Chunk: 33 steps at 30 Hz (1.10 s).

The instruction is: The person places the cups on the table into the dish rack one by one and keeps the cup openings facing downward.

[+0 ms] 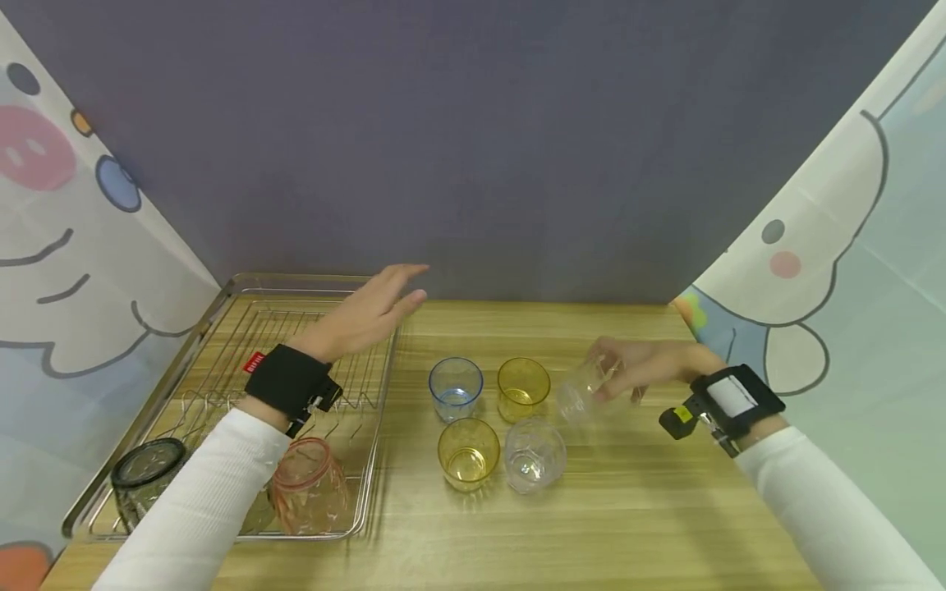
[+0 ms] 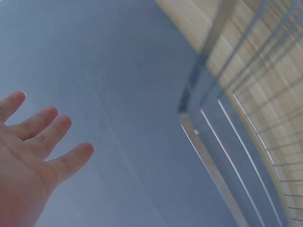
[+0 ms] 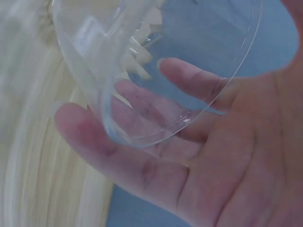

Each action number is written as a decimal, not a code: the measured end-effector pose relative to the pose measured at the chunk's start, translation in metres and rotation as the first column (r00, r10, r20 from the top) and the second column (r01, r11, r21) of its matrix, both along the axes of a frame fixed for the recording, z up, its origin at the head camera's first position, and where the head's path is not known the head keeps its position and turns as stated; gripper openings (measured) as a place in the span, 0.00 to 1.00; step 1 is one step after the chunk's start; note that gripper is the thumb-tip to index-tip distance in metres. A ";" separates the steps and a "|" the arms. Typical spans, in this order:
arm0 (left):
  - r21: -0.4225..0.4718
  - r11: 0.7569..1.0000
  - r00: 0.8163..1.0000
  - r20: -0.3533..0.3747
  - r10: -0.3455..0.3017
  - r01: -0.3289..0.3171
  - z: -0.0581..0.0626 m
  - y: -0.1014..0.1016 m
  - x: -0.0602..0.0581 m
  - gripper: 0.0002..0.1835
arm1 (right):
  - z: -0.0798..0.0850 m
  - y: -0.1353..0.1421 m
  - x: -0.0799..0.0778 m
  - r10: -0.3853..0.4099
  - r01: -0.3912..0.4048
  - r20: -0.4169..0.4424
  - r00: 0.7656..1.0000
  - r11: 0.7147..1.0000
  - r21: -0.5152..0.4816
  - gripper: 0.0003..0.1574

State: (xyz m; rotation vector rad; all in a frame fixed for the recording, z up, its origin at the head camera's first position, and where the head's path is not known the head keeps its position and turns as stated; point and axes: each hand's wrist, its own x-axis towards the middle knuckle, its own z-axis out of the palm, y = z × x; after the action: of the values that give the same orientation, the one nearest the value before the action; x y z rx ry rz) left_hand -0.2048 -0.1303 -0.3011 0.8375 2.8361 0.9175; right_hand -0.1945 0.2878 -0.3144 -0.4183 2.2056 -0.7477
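Right of centre, a tilted clear glass (image 1: 576, 397) is being gripped by the right hand (image 1: 637, 364). Four other glasses (image 1: 469, 456) are standing at centre; placement of the fifth is being judged unfinished. Left of centre, the left hand (image 1: 362, 316) is being held empty, fingers extended.

The left hand (image 1: 362, 320) is held out with fingers (image 2: 54, 135) extended, while the right hand (image 1: 641, 365) is curved in a grip.
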 end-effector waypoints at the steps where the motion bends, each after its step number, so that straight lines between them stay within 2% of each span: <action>1: -0.018 1.000 1.000 -0.008 -0.008 0.008 0.000 0.005 0.001 0.38 | 0.001 0.000 -0.001 -0.002 0.002 -0.007 1.000 1.000 -0.014 0.46; 8: -0.117 0.991 0.994 -0.078 -0.072 0.063 -0.005 0.030 0.005 0.40 | 0.003 -0.006 -0.006 -0.030 0.026 -0.046 0.998 0.996 -0.081 0.44; 14: -0.242 0.967 0.979 -0.158 -0.127 0.086 -0.015 0.061 0.004 0.41 | 0.002 -0.017 -0.010 -0.069 0.056 -0.092 0.993 0.990 -0.128 0.45; 17: -0.278 0.956 0.975 -0.164 -0.149 0.099 -0.020 0.079 0.008 0.38 | 0.000 -0.024 -0.010 -0.075 0.057 -0.105 0.992 0.985 -0.162 0.44; 23: -0.332 0.931 0.967 -0.146 -0.211 0.153 -0.031 0.108 0.017 0.40 | -0.005 -0.041 -0.007 -0.081 0.053 -0.106 0.991 0.968 -0.243 0.46; 27: -0.331 0.927 0.959 -0.155 -0.239 0.177 -0.037 0.118 0.019 0.39 | -0.008 -0.049 -0.006 -0.086 0.056 -0.106 0.991 0.965 -0.257 0.47; 33: -0.319 0.927 0.961 -0.120 -0.247 0.199 -0.045 0.128 0.021 0.46 | -0.010 -0.054 -0.004 -0.086 0.056 -0.104 0.991 0.962 -0.268 0.48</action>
State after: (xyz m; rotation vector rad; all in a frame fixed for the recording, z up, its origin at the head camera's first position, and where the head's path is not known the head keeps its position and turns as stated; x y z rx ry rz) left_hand -0.1834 -0.0027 -0.3457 1.2032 2.8220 0.3864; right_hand -0.1984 0.2342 -0.3248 -0.5277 2.2434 -1.0887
